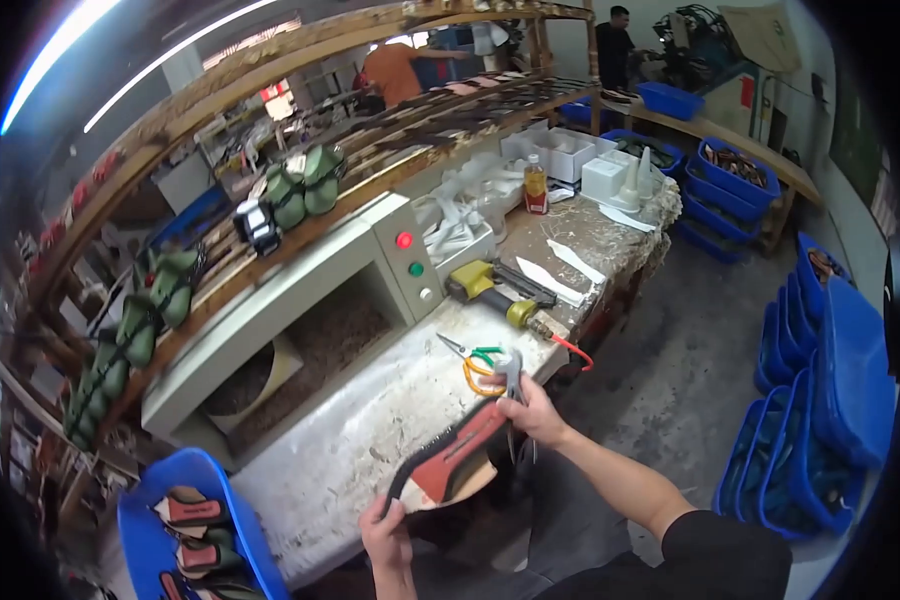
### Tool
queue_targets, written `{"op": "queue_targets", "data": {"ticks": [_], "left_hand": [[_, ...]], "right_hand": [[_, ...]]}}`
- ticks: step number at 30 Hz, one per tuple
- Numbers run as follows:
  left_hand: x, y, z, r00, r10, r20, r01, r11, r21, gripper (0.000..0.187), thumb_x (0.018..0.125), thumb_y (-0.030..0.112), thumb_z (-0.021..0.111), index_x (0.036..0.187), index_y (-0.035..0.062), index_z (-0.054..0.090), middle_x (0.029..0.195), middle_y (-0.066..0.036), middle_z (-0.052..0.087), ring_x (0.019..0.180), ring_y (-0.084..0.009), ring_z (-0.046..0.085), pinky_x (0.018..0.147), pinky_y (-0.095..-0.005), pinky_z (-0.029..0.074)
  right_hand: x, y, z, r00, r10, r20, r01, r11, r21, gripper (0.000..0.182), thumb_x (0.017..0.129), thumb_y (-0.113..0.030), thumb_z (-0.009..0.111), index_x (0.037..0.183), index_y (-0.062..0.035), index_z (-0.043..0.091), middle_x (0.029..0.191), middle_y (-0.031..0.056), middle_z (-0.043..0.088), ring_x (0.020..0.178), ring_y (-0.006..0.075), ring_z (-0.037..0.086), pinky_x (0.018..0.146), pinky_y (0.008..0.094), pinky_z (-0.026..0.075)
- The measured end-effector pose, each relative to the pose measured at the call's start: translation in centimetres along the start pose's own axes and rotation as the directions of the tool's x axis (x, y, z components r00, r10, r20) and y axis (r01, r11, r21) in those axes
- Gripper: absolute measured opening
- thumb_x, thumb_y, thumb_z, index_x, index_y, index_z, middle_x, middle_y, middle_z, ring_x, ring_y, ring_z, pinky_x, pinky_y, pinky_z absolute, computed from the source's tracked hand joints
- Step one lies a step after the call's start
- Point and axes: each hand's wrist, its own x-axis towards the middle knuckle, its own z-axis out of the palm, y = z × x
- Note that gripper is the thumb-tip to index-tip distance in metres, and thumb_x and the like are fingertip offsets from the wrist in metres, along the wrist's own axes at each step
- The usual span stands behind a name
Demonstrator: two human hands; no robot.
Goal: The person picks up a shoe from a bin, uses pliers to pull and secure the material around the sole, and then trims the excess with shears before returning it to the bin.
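we see a worn, stained table [370,420] beside a grey concrete floor [670,370], stacked blue bins [820,400] on the right, wooden racks [270,90] overhead, and bright strip lights [60,40] above.

Your shoe sole [457,460] sits at bench [370,420] front edge, btwn your hands. Scissors [475,357] just behind it, nail gun [490,287] further back. Bin [185,530] w/ soles to your left, stacked crates [820,400] right.
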Motion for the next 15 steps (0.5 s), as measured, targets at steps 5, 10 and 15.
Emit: {"op": "queue_targets", "data": {"ticks": [5, 10, 15], "left_hand": [[-1.9, 0.5, 1.6, 0.998, -0.061, -0.001, 0.055, 0.91, -0.411, 0.038, 0.104, 0.014, 0.066, 0.139, -0.0015, 0.065, 0.119, -0.013, 0.075, 0.101, -0.0196, 0.07, 0.095, -0.0327, 0.055], [-3.8, -6.6, 9.0, 0.993, 0.045, -0.113, -0.093, 0.881, -0.464, 0.042, 0.108, 0.025, 0.065, 0.143, 0.0042, 0.059, 0.128, -0.014, 0.071, 0.107, -0.0207, 0.071, 0.096, -0.0357, 0.057], [-4.8, -4.4, 16.0, 0.941, 0.114, -0.32, -0.177, 0.968, -0.177, 0.039, 0.107, 0.017, 0.066, 0.142, 0.0066, 0.052, 0.134, -0.013, 0.063, 0.11, -0.0202, 0.069, 0.094, -0.0336, 0.058]], "right_hand": [[-3.1, 0.8, 0.6, 0.984, 0.152, -0.097, -0.139, 0.982, 0.131, 0.036, 0.1, -0.02, 0.074, 0.126, -0.0022, 0.057, 0.106, 0.0061, 0.07, 0.088, 0.0118, 0.067, 0.085, 0.0242, 0.054], [-9.2, 2.9, 2.1, 0.897, 0.262, -0.355, -0.202, 0.959, 0.197, 0.037, 0.096, -0.021, 0.077, 0.123, -0.0036, 0.057, 0.109, 0.0071, 0.071, 0.089, 0.0134, 0.066, 0.086, 0.027, 0.054], [-12.8, 1.8, 2.5, 0.939, 0.01, -0.345, 0.018, 0.997, 0.079, 0.035, 0.096, -0.017, 0.071, 0.124, -0.0038, 0.055, 0.12, 0.0124, 0.069, 0.101, 0.0181, 0.066, 0.097, 0.0336, 0.053]]}}
